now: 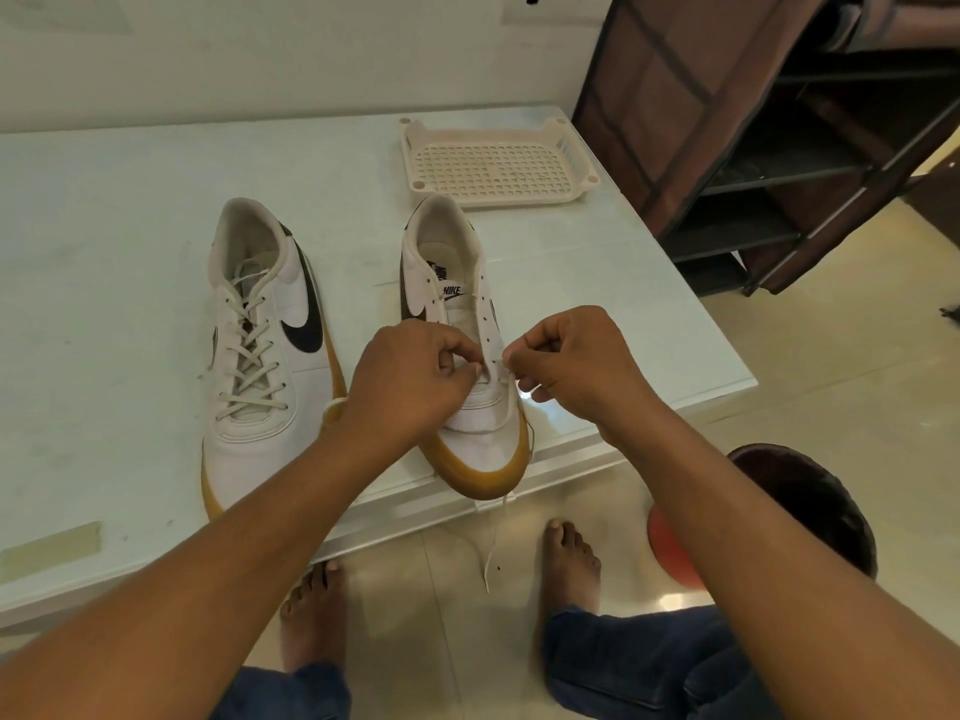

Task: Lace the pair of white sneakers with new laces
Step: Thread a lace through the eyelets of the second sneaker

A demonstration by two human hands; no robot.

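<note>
A pale, glossy bench (pixel 104 252) is seen from above, with a pair of white sneakers with black swooshes and yellow-tan soles set on it, toes toward the near edge. The laced sneaker (pixel 260 356) is placed near the middle of the bench, its white lace crossed up through all its eyelets. The second sneaker (pixel 462 309) is placed just to its right, close to the right edge, with its toe reaching over the near edge; its upper eyelets show as bare holes. A new white lace (pixel 492 548) is threaded only at the eyelets nearest the toe, and one end is left hanging over the near edge toward the tiled floor. The left hand (pixel 410 376) is held over the toe-end eyelets, its fingers (pixel 457 363) curled with thumb and forefinger pinched on the lace there. The right hand (pixel 576 366) is held just beside it, its fingers (pixel 524 356) curled and a strand of the lace pinched between thumb and forefinger. A cream perforated tray (pixel 483 202) is set at the far right corner. Beyond the right edge a dark shoe rack (pixel 779 148) is seen, and on the floor a dark bin (pixel 810 491) and the person's bare feet.
</note>
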